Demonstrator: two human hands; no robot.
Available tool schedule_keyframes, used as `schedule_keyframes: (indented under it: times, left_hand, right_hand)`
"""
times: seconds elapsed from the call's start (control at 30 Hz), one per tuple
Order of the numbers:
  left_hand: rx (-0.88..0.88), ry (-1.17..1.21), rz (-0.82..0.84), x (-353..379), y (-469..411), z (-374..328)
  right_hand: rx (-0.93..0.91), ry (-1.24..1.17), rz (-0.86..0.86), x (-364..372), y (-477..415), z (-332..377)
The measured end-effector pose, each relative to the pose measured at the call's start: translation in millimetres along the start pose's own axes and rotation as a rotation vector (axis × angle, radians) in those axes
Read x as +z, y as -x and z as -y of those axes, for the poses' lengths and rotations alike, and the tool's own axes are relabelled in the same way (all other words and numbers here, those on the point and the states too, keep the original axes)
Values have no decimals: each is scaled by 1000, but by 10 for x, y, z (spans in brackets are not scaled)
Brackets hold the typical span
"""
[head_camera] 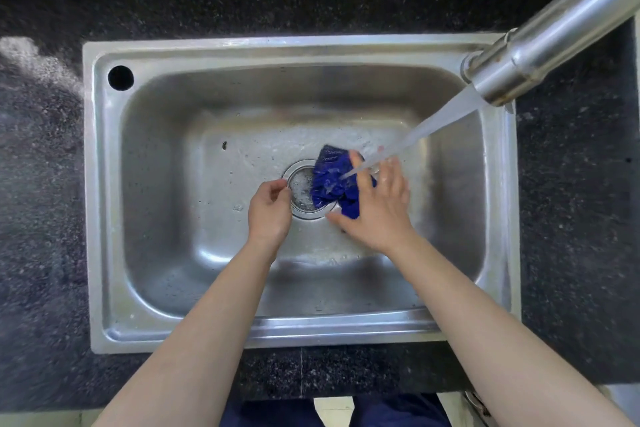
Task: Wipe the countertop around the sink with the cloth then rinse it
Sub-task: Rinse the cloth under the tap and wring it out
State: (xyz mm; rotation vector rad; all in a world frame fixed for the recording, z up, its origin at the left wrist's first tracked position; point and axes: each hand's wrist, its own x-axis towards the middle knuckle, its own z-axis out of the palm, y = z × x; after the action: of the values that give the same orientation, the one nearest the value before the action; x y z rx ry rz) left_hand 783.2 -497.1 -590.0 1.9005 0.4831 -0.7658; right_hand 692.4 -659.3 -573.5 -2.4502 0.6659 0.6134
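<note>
A wet, crumpled blue cloth (331, 180) is inside the steel sink (166, 218), partly over the drain (301, 194). Water streams from the steel faucet (540, 45) at the upper right onto the cloth. My right hand (377, 204) holds the cloth from the right, fingers wrapped over its edge. Left of the drain, my left hand (270, 208) hovers with loosely curled fingers and holds nothing. The dark speckled countertop (41, 184) surrounds the sink.
A round hole (120, 78) sits in the sink rim at the upper left. A pale glare or wet patch (31, 59) marks the counter at far left. The counter's front edge runs along the bottom.
</note>
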Motion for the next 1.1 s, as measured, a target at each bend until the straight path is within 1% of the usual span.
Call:
schedule_keyframes:
  times: [0.03, 0.1, 0.13, 0.2, 0.27, 0.33, 0.4, 0.47, 0.5, 0.53, 0.6, 0.63, 0.67, 0.77, 0.83, 0.9, 0.97, 1.07, 1.1]
  left_hand:
    - [17, -30, -2, 4, 11, -2]
    - [41, -83, -7, 4, 26, -6]
    - [48, -95, -6, 2, 26, -7]
    - [54, -117, 5, -9, 14, -4]
    - [51, -141, 10, -22, 14, 8]
    - [56, -141, 11, -24, 11, 21]
    - [61, -136, 14, -21, 5, 27]
    - [66, -152, 22, -23, -18, 47]
    - [70, -167, 21, -29, -27, 59]
    - [77, -177, 17, -34, -46, 77]
    - [87, -180, 5, -31, -82, 113]
    - [94, -187, 3, -24, -92, 126]
    - [105, -200, 1, -17, -104, 139]
    - [148, -262, 9, -11, -137, 141]
    - [163, -295, 27, -17, -169, 154]
    - [150, -306, 45, -36, -167, 156]
    - [128, -288, 52, -51, -140, 141]
    - [107, -270, 52, -67, -115, 129]
    - [103, -270, 50, -75, -113, 135]
  right_hand:
    - [-92, 119, 59, 8, -16, -6]
    - [-210, 238, 166, 61, -135, -57]
    - [-235, 235, 189, 83, -220, -72]
    - [-242, 121, 142, 89, -389, -65]
    - [-179, 32, 72, 77, -503, -55]
    - [-70, -78, 51, 28, -503, -26]
    - [65, -278, 31, -46, -379, 31]
    - [236, -504, 57, -135, -215, 66]
    - [298, -552, 77, -172, -134, 48]
    - [308, -491, 85, -186, -62, -4]
    - [206, -179, 79, -212, 71, -119]
    - [131, -56, 62, -213, 99, -172]
    - [50, 13, 60, -200, 95, -208]
    - [-194, 80, 167, -26, -31, -190]
    - [-235, 26, 171, 109, -136, -110]
    - [-180, -86, 100, 142, -216, -16]
    - [-8, -215, 16, 66, -221, 108]
    - [300, -620, -142, -165, -118, 261]
    - [346, -675, -184, -226, -71, 275]
